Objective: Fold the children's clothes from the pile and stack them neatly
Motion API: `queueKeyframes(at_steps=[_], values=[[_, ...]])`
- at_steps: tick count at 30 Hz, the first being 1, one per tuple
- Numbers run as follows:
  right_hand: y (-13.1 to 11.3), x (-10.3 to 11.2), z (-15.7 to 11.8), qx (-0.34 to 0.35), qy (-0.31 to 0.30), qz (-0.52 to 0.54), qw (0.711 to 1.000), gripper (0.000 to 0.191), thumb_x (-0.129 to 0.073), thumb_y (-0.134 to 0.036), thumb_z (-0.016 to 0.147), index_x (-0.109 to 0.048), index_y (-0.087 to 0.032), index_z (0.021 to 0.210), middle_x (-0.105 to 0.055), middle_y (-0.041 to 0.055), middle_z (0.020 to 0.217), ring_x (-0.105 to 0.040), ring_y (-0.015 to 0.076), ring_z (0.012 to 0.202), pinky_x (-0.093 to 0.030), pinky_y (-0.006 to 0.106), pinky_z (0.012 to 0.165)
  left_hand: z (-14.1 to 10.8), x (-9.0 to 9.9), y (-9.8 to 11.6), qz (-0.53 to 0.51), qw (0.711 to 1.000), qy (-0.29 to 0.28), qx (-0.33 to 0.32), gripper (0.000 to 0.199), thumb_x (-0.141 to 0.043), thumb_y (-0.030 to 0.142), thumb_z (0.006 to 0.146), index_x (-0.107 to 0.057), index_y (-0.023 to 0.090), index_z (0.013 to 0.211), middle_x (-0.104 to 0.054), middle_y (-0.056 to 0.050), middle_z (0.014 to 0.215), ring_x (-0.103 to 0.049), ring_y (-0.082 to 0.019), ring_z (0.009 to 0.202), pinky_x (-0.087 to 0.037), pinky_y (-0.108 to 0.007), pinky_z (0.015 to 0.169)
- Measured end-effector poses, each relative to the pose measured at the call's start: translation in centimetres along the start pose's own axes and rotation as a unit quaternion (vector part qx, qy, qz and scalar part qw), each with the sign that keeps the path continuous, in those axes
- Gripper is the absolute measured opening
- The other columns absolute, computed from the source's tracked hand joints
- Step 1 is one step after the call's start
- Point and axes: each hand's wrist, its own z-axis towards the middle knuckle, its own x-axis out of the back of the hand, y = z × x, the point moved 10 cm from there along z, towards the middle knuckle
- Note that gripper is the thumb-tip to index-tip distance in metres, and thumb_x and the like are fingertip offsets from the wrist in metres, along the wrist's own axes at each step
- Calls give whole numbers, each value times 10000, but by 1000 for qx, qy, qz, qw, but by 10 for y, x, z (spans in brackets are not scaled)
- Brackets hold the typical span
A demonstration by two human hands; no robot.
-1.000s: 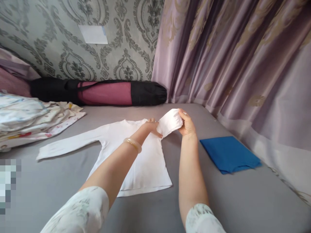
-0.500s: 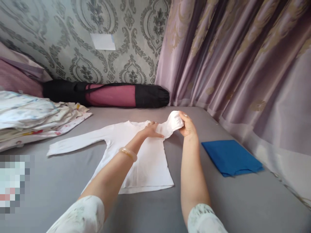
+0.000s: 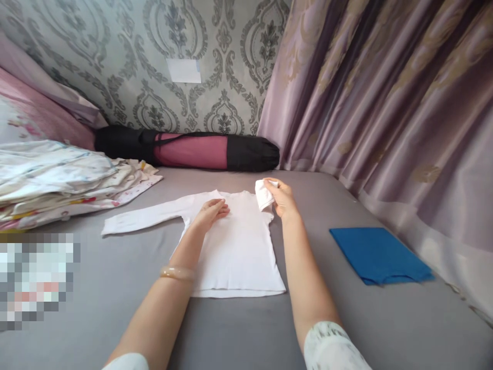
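Note:
A white long-sleeved shirt (image 3: 234,246) is spread on the grey sheet with its collar towards the wall. Its left-hand sleeve lies stretched out flat. My right hand (image 3: 284,198) pinches the end of the other sleeve and holds it raised, bent back over the shoulder. Over the upper chest of the shirt is my left hand (image 3: 211,211), its fingers extended and close together, gripping nothing. Whether its fingertips touch the cloth I cannot tell. A pale bangle (image 3: 176,273) circles my left wrist.
A folded blue cloth (image 3: 379,256) lies to the right on the grey sheet (image 3: 239,334). Piled patterned fabrics (image 3: 77,180) are at the left. Along the wall rests a long black and maroon bag (image 3: 192,150), beside purple curtains (image 3: 370,92).
My right hand has brought the sleeve inward, from stretched out to the right to folded back over the shoulder. My left hand has left that shoulder and moved left across the chest.

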Motion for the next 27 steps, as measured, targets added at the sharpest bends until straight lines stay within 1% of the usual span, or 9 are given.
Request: queueKeyframes(at_steps=[6, 10, 12, 14, 17, 20, 22, 24, 27], values=[[40, -39, -9, -13, -18, -121, 992, 274, -669, -354, 750, -687, -161, 944, -711, 32, 792, -668, 176, 751, -508, 269, 674, 2, -9, -6, -54, 998, -36, 25, 251, -642, 312, 875, -555, 100, 978, -676, -119, 826, -698, -189, 725, -558, -341, 792], [64, -77, -27, -47, -150, -150, 976, 352, -656, -344, 808, -657, -180, 1119, -707, 83, 1093, -657, 173, 1015, -496, 272, 875, 7, -11, -12, -56, 996, -44, 53, 426, -505, 484, 927, -531, 91, 1088, -679, -159, 886, -694, -219, 762, -557, -354, 754], [65, -82, -31, -65, -186, -146, 969, 357, -680, -370, 809, -655, -204, 1124, -685, 79, 1170, -637, 168, 1079, -494, 271, 898, 8, -11, -13, -49, 996, -45, 56, 483, -442, 542, 935, -535, 102, 1110, -682, -159, 922, -690, -227, 808, -553, -345, 742], [58, -70, -26, -74, -165, -140, 973, 306, -672, -402, 829, -668, -212, 1069, -699, 73, 1137, -654, 168, 1040, -520, 279, 850, 8, -10, -11, -21, 998, -42, 43, 503, -463, 574, 912, -553, 121, 1111, -687, -141, 943, -680, -227, 856, -544, -322, 728], [40, -30, -9, -77, -77, -93, 990, 250, -627, -425, 877, -669, -196, 966, -730, 80, 1025, -692, 165, 911, -543, 279, 756, 9, -4, -8, 60, 998, -21, 8, 543, -619, 583, 803, -582, 131, 1102, -692, -111, 938, -661, -222, 875, -515, -284, 690], [26, 17, 4, -69, 22, -31, 997, 245, -587, -414, 912, -657, -182, 879, -742, 81, 919, -703, 163, 821, -547, 271, 700, 11, 3, -5, 128, 991, 7, -29, 556, -755, 445, 671, -599, 120, 1094, -677, -72, 864, -640, -193, 783, -465, -248, 632], [25, 40, 8, -73, 62, -16, 995, 231, -575, -380, 923, -651, -179, 838, -741, 68, 846, -699, 154, 770, -543, 256, 665, 13, 4, -2, 142, 988, 10, -54, 523, -748, 333, 629, -607, 111, 1081, -650, -39, 788, -610, -163, 701, -433, -239, 606], [29, 52, 10, -77, 82, -18, 994, 204, -571, -331, 925, -647, -181, 811, -735, 50, 797, -692, 139, 739, -534, 234, 641, 14, 4, 2, 145, 986, 6, -78, 503, -701, 284, 618, -612, 110, 1082, -614, -9, 729, -572, -141, 642, -408, -237, 591], [36, 58, 10, -76, 96, -48, 991, 173, -546, -253, 925, -643, -183, 800, -728, 31, 780, -682, 118, 722, -524, 221, 652, 14, 9, 12, 146, 983, 13, -109, 519, -647, 294, 626, -615, 123, 1116, -569, 13, 698, -533, -130, 614, -381, -235, 580]])
